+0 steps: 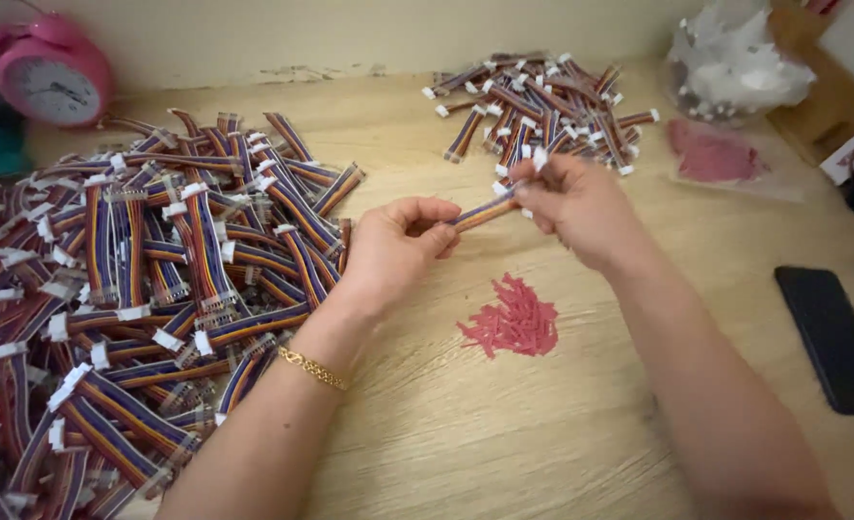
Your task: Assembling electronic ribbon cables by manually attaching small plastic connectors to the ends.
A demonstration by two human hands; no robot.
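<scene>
Both hands hold one short multicoloured ribbon cable point(481, 213) above the wooden table point(543, 433). My left hand point(395, 248) pinches its near end, with a gold bracelet on that wrist. My right hand point(573, 205) grips the far end, where a white connector shows at the fingertips. A big heap of the same cables point(129, 289) lies to the left, touching my left wrist. A smaller pile of cables point(543, 106) sits just behind my right hand. A little mound of small red plastic pieces point(514, 323) lies below the hands.
A pink alarm clock point(50, 67) stands at the back left. A crumpled clear plastic bag point(735, 63) and a bag of pink pieces point(716, 154) are at the back right. A black phone point(831, 337) lies at the right edge.
</scene>
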